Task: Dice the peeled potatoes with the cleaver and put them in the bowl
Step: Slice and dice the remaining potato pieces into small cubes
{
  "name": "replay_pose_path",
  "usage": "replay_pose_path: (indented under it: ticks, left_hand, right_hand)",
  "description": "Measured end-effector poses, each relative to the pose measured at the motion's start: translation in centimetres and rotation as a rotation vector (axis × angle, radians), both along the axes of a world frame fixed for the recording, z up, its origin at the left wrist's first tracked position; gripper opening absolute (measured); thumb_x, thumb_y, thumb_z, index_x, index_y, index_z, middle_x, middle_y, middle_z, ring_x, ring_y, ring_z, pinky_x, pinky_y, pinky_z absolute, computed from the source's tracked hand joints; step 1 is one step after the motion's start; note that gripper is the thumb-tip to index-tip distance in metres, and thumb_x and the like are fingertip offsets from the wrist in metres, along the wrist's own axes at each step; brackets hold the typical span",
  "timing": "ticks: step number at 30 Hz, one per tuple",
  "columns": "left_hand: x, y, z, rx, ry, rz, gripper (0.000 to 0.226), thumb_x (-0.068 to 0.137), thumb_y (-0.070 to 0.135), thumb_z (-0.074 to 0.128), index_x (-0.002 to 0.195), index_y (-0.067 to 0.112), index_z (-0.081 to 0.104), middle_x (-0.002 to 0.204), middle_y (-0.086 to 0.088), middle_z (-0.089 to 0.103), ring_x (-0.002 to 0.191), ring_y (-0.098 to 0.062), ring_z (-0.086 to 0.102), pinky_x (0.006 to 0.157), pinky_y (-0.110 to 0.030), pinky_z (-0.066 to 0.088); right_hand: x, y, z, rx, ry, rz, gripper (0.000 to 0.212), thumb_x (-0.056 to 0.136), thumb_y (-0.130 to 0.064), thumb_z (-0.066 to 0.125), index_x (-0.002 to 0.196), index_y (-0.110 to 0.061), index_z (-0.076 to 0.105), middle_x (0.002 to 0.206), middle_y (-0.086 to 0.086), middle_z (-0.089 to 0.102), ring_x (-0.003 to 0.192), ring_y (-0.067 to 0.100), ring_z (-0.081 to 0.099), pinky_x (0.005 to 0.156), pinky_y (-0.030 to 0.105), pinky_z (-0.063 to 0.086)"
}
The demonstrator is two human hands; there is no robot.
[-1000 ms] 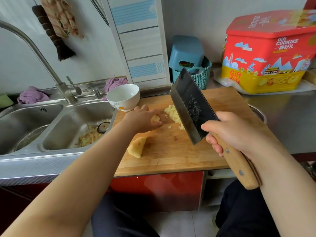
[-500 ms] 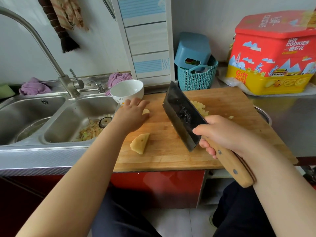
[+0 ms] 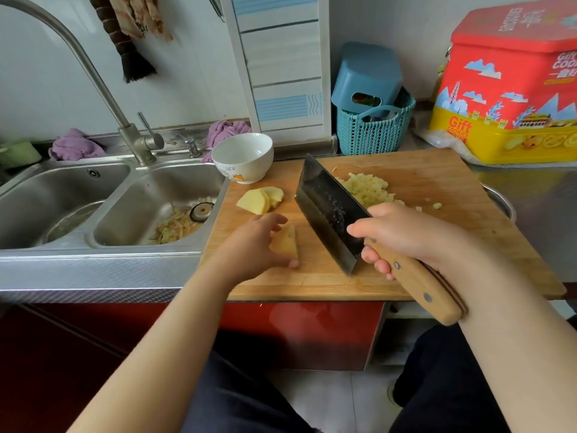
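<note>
A wooden cutting board [image 3: 437, 239] lies on the counter right of the sink. My right hand [image 3: 402, 232] grips the wooden handle of the cleaver [image 3: 327, 210], whose dark blade tilts above the board's middle. A pile of diced potato [image 3: 368, 189] sits behind the blade. My left hand [image 3: 253, 245] holds a peeled potato chunk [image 3: 287, 242] near the board's front left, thumb under it and fingers over it. Several potato slices [image 3: 260, 198] lie stacked at the board's far left. The white bowl [image 3: 243, 156] stands empty at the board's back left corner.
A double steel sink [image 3: 109, 207] with peelings [image 3: 175, 228] and a tall tap [image 3: 137, 142] lies to the left. A teal basket [image 3: 371, 132] and a red cookie tin [image 3: 512, 89] stand behind the board. A metal pan rim [image 3: 502, 204] shows under the board's right edge.
My left hand left the potato slices near the bowl and came back toward me onto the front chunk. The cleaver swung left of the diced pile and stays lifted.
</note>
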State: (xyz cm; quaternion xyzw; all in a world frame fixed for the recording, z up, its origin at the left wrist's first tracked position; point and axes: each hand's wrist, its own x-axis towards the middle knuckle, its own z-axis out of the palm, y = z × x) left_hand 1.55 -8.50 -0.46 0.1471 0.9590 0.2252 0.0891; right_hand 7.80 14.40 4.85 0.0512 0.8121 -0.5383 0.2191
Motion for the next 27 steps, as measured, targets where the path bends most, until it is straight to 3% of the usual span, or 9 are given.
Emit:
replay_pose_path:
  ticks: [6,11,17,24,27]
  left_hand:
    - [1.7,6.5,-1.6,-0.054,0.216,0.089,0.078,0.075,0.055,0.073,0.133,0.018,0.037,0.128,-0.007,0.05,0.119,-0.026,0.048,0.094,-0.035,0.041]
    - [2.0,4.9,-0.9,0.007,0.125,-0.059,0.087,0.073,0.046,0.078,0.143,0.034,0.027,0.14,0.001,0.036,0.127,-0.021,0.042,0.102,-0.034,0.04]
    - [1.7,4.0,-2.4,0.21,0.21,-0.113,0.045,0.069,0.035,0.083,0.1,0.033,0.05,0.112,0.012,0.045,0.093,-0.013,0.052,0.085,-0.038,0.049]
    - [1.3,5.6,-3.3,0.285,0.285,-0.063,0.041,0.07,0.033,0.083,0.098,0.03,0.053,0.113,0.007,0.046,0.092,-0.016,0.054,0.082,-0.035,0.05]
    - [0.6,4.9,-3.2,0.333,0.208,-0.127,0.035,0.073,0.034,0.081,0.096,0.035,0.054,0.111,0.012,0.047,0.093,-0.01,0.054,0.083,-0.025,0.047]
  right_hand:
    - [-0.1,0.7,0.7,0.109,0.01,0.045,0.007,0.099,-0.022,0.05,0.096,-0.016,0.049,0.063,0.007,0.052,0.043,0.014,0.049,0.044,0.026,0.045]
    - [-0.5,1.2,0.9,0.198,0.022,0.074,0.01,0.099,-0.023,0.048,0.104,-0.015,0.051,0.068,0.008,0.054,0.044,0.014,0.052,0.045,0.026,0.047]
    - [-0.5,0.8,0.7,0.249,0.087,0.136,0.011,0.098,-0.02,0.049,0.089,-0.014,0.049,0.069,0.01,0.055,0.043,0.015,0.052,0.045,0.028,0.046]
    - [-2.2,2.3,1.4,0.298,0.093,0.177,0.01,0.097,-0.018,0.05,0.087,-0.015,0.05,0.069,0.011,0.057,0.044,0.017,0.052,0.048,0.031,0.048]
    - [-2.1,2.5,1.2,0.293,0.083,0.166,0.007,0.097,-0.017,0.05,0.092,-0.013,0.051,0.068,0.01,0.056,0.045,0.017,0.052,0.048,0.031,0.048]
